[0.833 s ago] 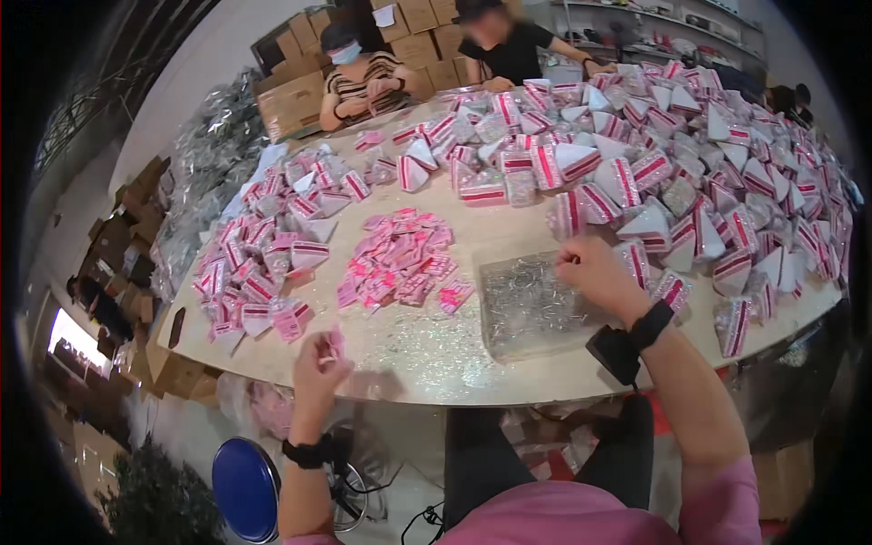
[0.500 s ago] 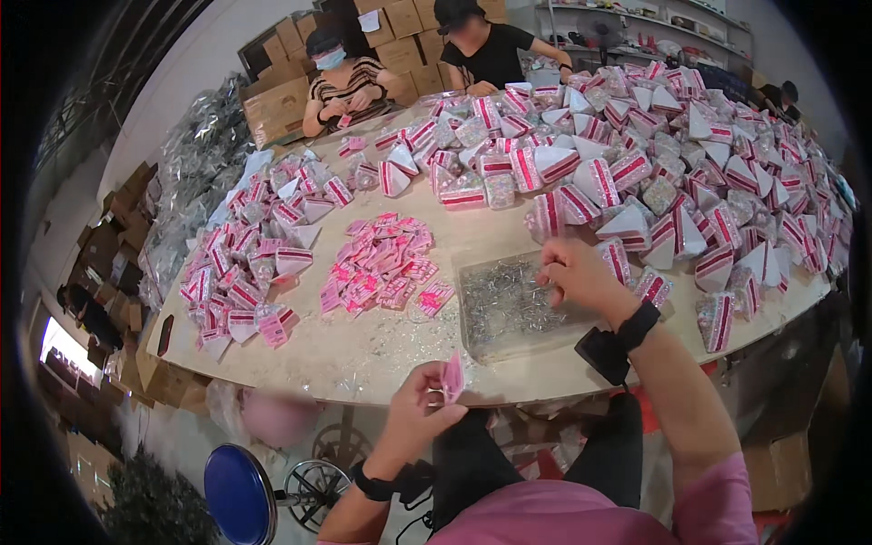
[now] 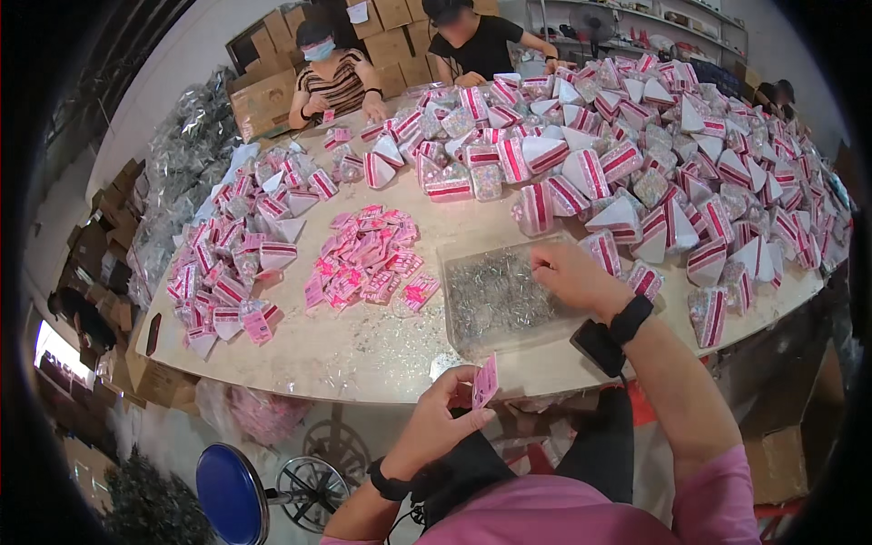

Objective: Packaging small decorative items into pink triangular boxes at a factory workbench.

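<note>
cardboard boxes (image 3: 272, 91) stand behind a long table (image 3: 363, 354) crowded with pink-striped packets (image 3: 636, 173). left hand (image 3: 440, 413) pinches a pink card (image 3: 485, 381) at the table edge. right hand (image 3: 572, 277) rests loosely curled inside the clear tray (image 3: 495, 300), beside loose pink cards (image 3: 363, 259).
</note>
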Demonstrator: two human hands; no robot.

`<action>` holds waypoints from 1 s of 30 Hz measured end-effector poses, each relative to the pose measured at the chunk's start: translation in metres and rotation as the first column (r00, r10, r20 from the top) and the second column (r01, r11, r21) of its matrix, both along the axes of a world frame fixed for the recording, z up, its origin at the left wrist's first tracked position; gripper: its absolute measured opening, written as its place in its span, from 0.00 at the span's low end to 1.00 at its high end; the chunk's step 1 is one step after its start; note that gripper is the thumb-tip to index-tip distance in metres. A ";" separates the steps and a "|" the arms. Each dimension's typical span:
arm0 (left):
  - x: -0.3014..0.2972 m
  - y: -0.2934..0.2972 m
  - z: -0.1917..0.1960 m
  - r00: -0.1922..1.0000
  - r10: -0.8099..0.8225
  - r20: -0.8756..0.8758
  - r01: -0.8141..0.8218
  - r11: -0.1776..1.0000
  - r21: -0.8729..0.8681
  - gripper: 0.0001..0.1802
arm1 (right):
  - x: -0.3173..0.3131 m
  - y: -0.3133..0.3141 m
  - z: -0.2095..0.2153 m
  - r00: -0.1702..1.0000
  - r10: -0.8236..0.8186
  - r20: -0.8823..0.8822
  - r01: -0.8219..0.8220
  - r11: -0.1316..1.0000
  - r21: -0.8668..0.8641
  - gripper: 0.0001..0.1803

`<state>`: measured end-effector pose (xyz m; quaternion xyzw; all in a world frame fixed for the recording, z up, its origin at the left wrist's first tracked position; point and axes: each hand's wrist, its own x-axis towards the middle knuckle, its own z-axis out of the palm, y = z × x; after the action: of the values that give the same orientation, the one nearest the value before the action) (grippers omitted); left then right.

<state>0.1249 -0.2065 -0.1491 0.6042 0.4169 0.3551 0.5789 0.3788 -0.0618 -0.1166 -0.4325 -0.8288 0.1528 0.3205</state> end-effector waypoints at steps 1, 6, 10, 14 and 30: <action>-0.001 0.000 -0.003 1.000 -0.003 -0.008 0.003 1.000 0.002 0.30 | -0.003 -0.002 0.003 0.992 -0.048 -0.118 0.023 0.978 -0.207 0.04; -0.003 0.000 -0.005 1.000 -0.002 0.009 0.002 1.000 -0.018 0.30 | -0.015 -0.010 0.016 0.933 -0.222 -0.284 0.005 0.795 -0.607 0.02; -0.003 0.000 -0.006 0.999 -0.009 0.049 0.010 1.000 -0.017 0.30 | -0.019 -0.008 0.014 0.944 -0.211 -0.254 0.021 0.805 -0.593 0.02; -0.003 0.001 -0.009 0.999 -0.004 0.039 0.004 1.000 0.007 0.30 | -0.014 0.005 -0.002 0.989 -0.083 -0.120 0.036 0.936 -0.351 0.05; -0.004 0.005 -0.012 1.000 -0.016 -0.007 0.016 1.000 0.017 0.31 | -0.019 0.002 0.000 0.993 -0.031 0.118 0.046 0.991 -0.127 0.05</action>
<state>0.1212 -0.2014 -0.1611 0.6137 0.4109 0.3520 0.5750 0.3595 -0.0600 -0.1162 -0.4763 -0.8259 0.1748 0.2460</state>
